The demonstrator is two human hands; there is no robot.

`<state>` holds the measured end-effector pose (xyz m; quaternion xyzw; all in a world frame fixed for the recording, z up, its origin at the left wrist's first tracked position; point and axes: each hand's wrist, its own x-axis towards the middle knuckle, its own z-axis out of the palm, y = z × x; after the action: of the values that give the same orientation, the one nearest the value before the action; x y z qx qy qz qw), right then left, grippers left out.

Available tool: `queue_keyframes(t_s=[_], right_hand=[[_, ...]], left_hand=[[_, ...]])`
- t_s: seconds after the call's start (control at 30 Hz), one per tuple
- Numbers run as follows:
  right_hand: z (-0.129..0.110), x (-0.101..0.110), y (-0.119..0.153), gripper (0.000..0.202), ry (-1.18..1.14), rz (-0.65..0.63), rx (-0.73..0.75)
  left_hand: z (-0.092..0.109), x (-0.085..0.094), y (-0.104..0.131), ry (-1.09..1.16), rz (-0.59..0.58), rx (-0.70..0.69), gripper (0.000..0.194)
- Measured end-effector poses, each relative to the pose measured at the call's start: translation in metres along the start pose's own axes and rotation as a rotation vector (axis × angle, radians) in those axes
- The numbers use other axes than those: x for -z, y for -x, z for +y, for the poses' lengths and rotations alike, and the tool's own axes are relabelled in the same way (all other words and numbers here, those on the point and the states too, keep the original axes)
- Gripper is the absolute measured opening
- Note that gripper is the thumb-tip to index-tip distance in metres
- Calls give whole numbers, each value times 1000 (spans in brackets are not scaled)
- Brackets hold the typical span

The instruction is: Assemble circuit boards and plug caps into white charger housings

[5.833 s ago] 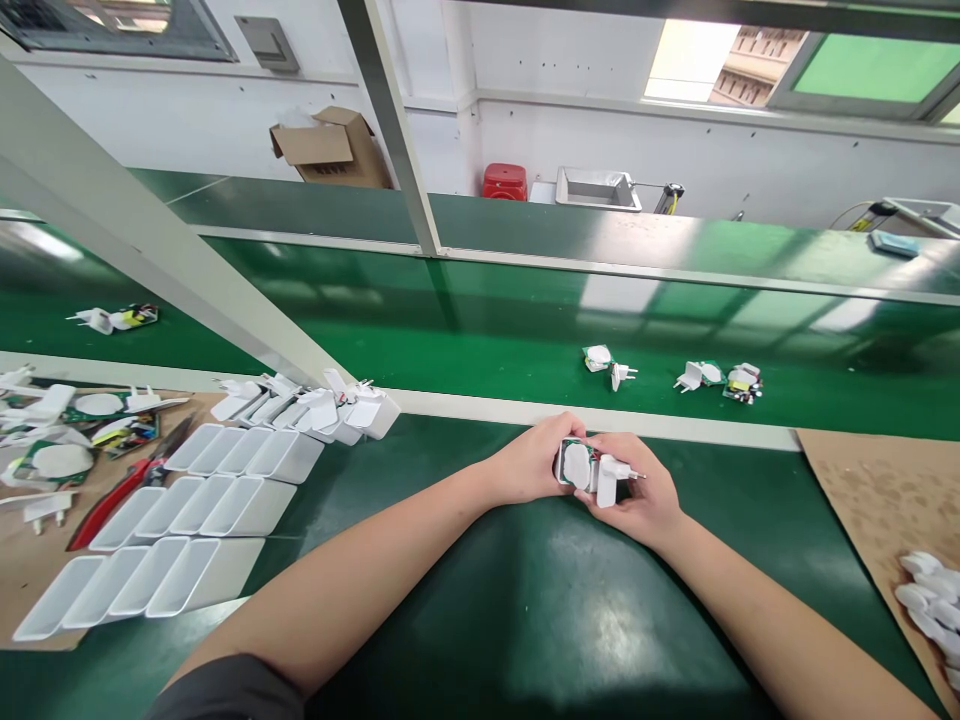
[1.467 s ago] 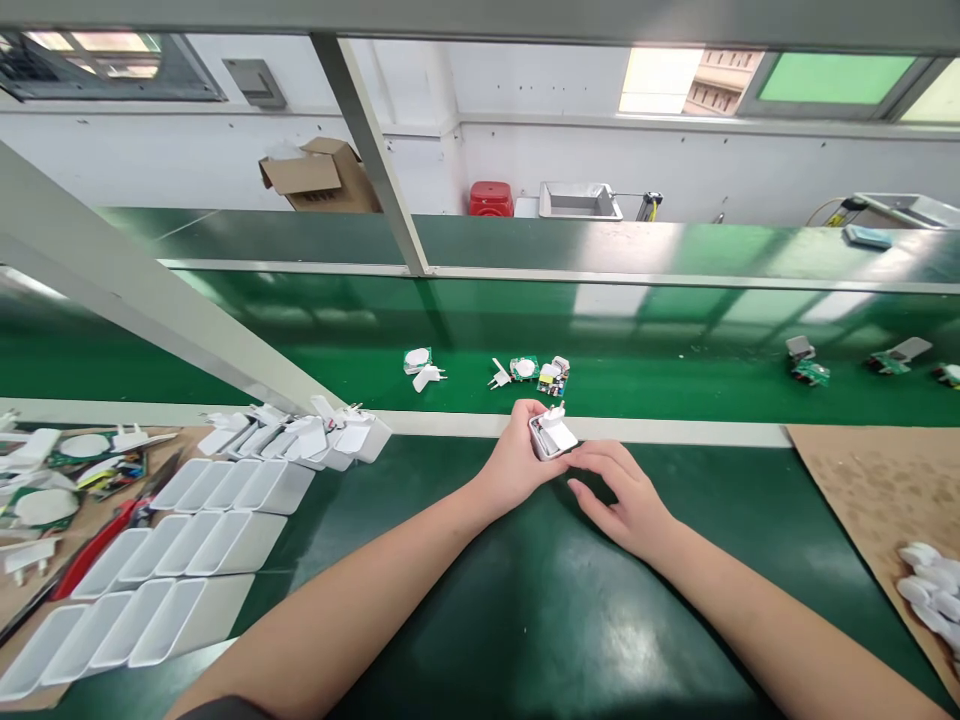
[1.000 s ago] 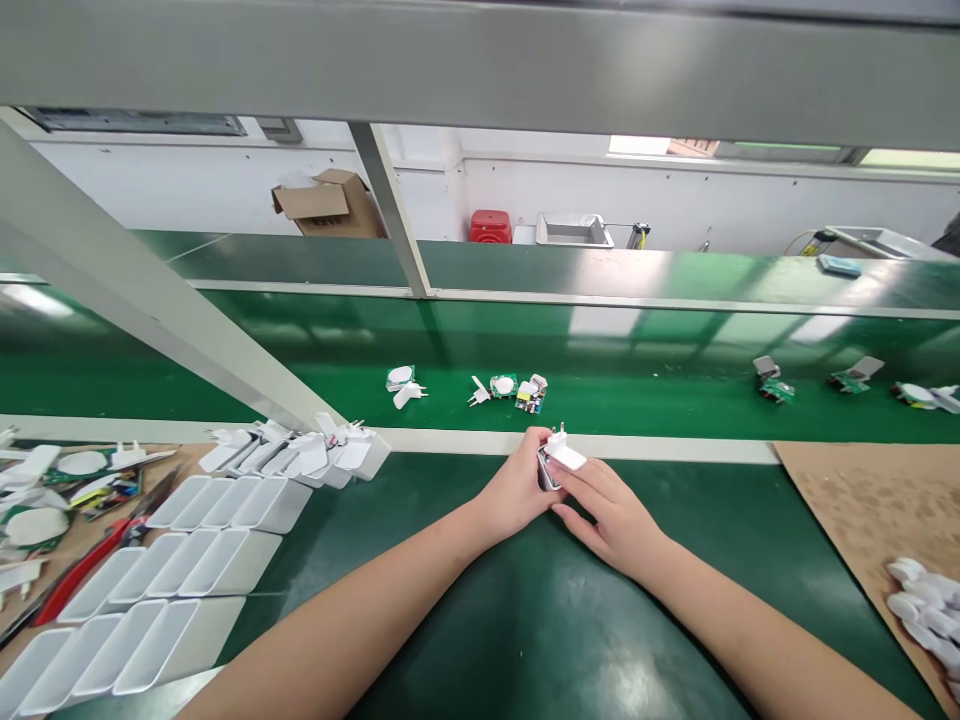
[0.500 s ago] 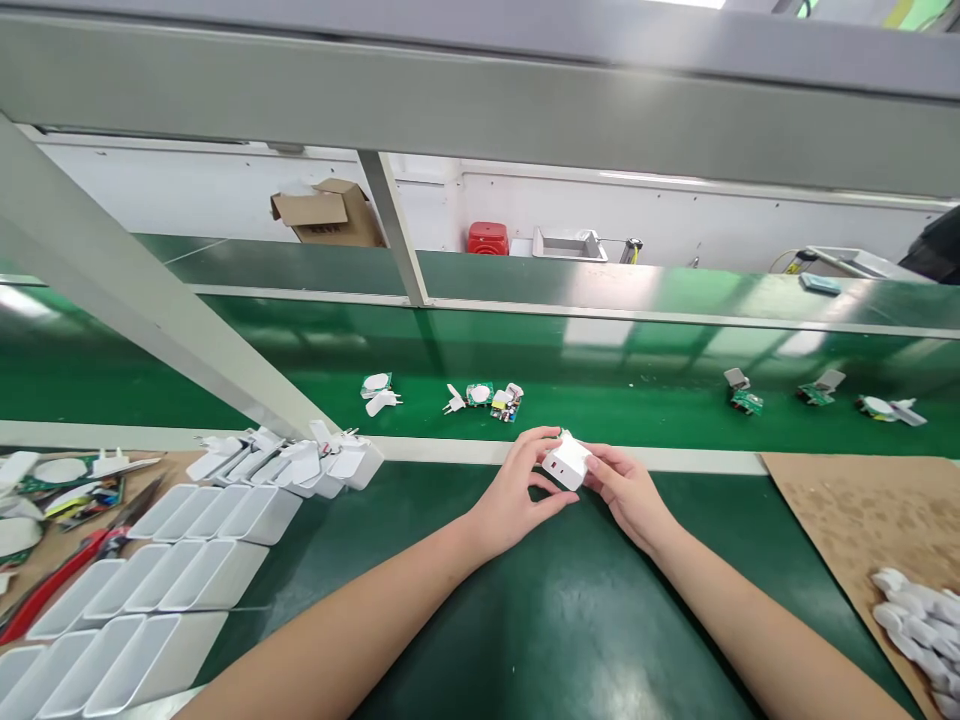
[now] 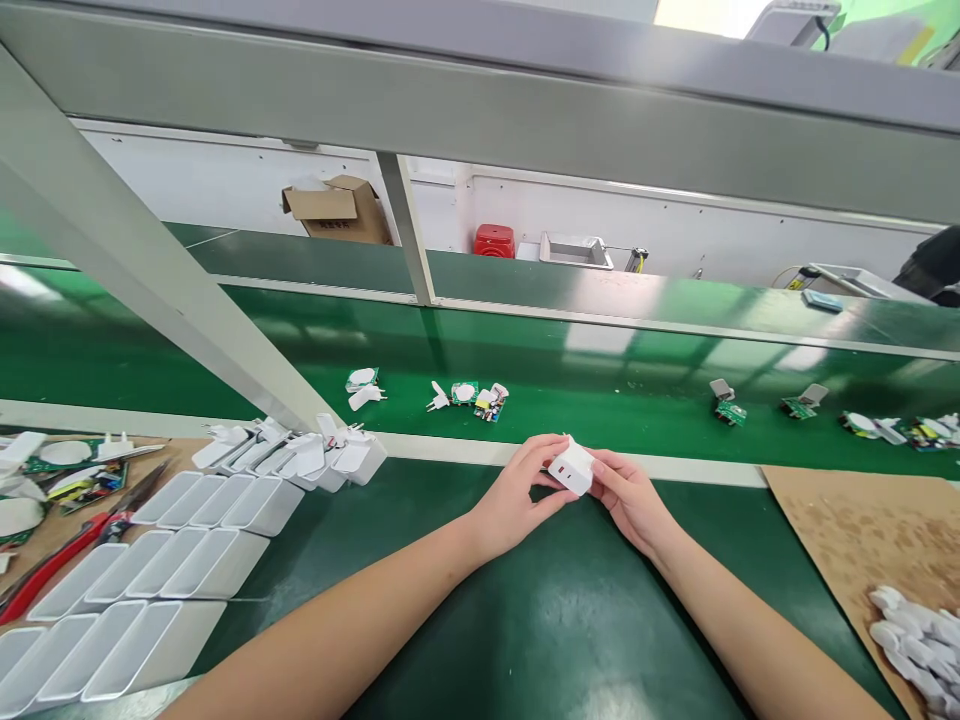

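A small white charger housing (image 5: 572, 467) with port slots on its face is held between both hands, over the near edge of the green belt. My left hand (image 5: 523, 488) grips its left side, with fingertips on the top and thumb at the lower edge. My right hand (image 5: 628, 498) pinches its right side. To the left, open white housings (image 5: 214, 562) stand in rows, with white plug parts (image 5: 300, 455) lying on the row behind them.
Circuit boards with white parts (image 5: 465, 393) lie on the green belt (image 5: 600, 400). Red-handled pliers (image 5: 64, 565) and loose parts are at far left. Brown cardboard (image 5: 862, 520) with white pieces (image 5: 919, 640) is at right. A slanting metal post (image 5: 172, 310) rises at left.
The boards on the belt have shifted left, and another board has come into view at the far right. The camera view has tilted slightly. Both hands still hold the white housing.
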<state>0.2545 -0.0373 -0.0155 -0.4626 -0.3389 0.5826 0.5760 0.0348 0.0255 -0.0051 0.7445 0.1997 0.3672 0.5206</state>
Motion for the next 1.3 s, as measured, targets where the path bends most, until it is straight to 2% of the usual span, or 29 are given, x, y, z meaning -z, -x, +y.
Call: queue_keyframes(t_s=[0.2,0.3,0.37,0.47,0.53,0.63,0.7,0.77,0.83,0.93,1.03,1.2,1.3], right_hand=[[5,-2,1,37,60,43,118],[5,-4,2,34,213,60,254],[-1,-7,6,31,380,70,402],[-20,-11,21,26,695,94,665],[-35,-13,36,35,901,125,887],[-44,-12,61,58,1096,136,1146],[-34,-8,73,65,1177,34,1162],[-16,-3,80,65,1263,-133,1081],[1,0,82,62,1322,-187,1025],[18,1,80,60,1330,-149,1006],[22,-5,77,52,1284,-108,1001],[4,-15,75,48,1207,-57,1052],[-7,-17,78,52,1176,29,1085]], left_hand=[[-3,1,-2,-64,-35,-30,51],[-6,1,-5,-96,-39,-52,61],[-10,3,-8,-95,2,-21,69],[-21,9,-14,-20,137,137,70],[-28,13,-18,59,230,234,63],[-34,17,-23,131,305,259,52],[-36,16,-25,138,317,243,47],[-36,15,-26,139,321,238,45],[-37,13,-26,134,320,233,43],[-38,12,-26,126,315,220,40],[-38,13,-25,120,314,217,37],[-35,15,-26,121,316,219,34],[-33,16,-27,128,325,222,34]])
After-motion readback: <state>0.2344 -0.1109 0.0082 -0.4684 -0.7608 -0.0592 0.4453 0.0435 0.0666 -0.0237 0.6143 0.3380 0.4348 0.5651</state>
